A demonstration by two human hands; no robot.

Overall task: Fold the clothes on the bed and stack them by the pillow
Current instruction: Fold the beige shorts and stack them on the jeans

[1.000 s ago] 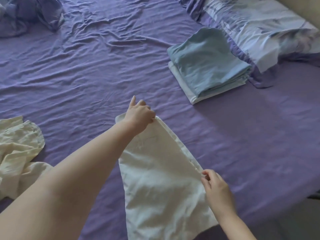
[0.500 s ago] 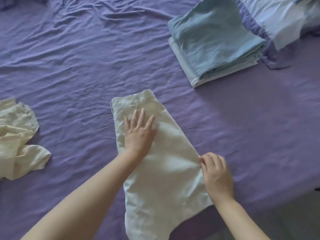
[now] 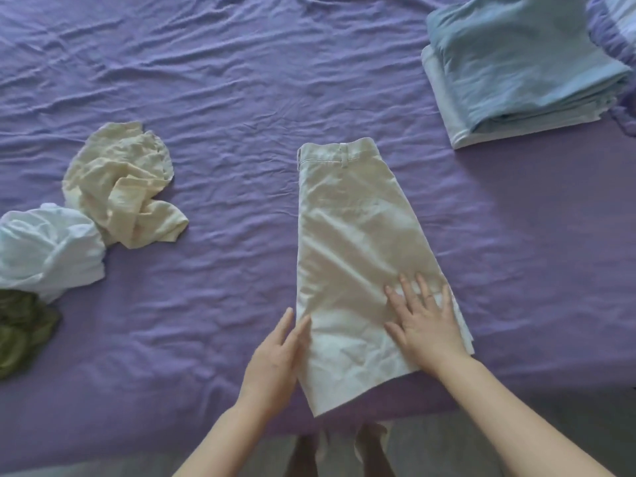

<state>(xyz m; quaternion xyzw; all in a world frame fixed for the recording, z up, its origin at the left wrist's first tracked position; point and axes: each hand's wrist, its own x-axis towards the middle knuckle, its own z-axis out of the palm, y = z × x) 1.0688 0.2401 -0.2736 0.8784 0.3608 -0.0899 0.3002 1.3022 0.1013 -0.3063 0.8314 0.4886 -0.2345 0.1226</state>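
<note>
Near bed (image 3: 223, 80) edge, beige shorts (image 3: 351, 242) lie flat, long axis running away toward waistband; right hand (image 3: 425, 323) flat, open, pressing hem; left hand (image 3: 275, 356) open at left edge, gripping nothing; folded stack (image 3: 516, 63) far right.

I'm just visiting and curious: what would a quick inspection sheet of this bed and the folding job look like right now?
Surface: purple bed sheet, wrinkled, covering the whole bed.
Job's things: cream shorts lying flat, folded lengthwise, waistband at the far end; folded blue stack at far right, next to the pillow.
Clutter: crumpled cream garment, white garment and green garment bunched at the left, not yet folded.
Grippers: left hand open, fingers along the shorts' left edge; right hand open, pressed flat on the shorts near the hem.
Cables: nothing seen.
Surroundings: grey floor below the bed edge; the person's feet partly visible.
</note>
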